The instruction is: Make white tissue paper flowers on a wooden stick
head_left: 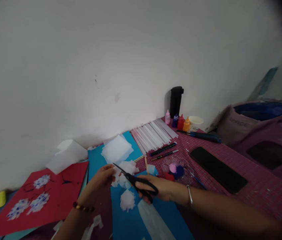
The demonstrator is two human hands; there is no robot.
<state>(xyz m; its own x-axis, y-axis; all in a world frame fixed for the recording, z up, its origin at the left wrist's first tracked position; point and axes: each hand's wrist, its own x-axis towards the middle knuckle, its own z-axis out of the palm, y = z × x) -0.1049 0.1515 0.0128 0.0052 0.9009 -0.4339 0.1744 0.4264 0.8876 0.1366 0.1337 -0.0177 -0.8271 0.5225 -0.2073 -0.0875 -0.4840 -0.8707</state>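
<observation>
Black-handled scissors (141,181) are in my right hand (153,186), their blades pointing up and left. The fingers of my left hand (107,175) are pinched on a small piece of white tissue paper (117,173), with the scissor tips right beside it. Below the blades, a cluster of cut white paper (127,200) lies on a blue sheet (121,223). A long white paper strip (153,220) runs down the same sheet. Behind my hands, a stack of white paper squares (117,148) rests on another blue sheet (94,160).
On the left is a red sheet (63,200) bearing white-and-blue paper blossoms. Paper strips (153,135), pens (164,155), paint bottles (180,122), a black flask (175,101), a cutter knife (203,136), a phone (218,170) and a paint palette (177,170) sit behind and right.
</observation>
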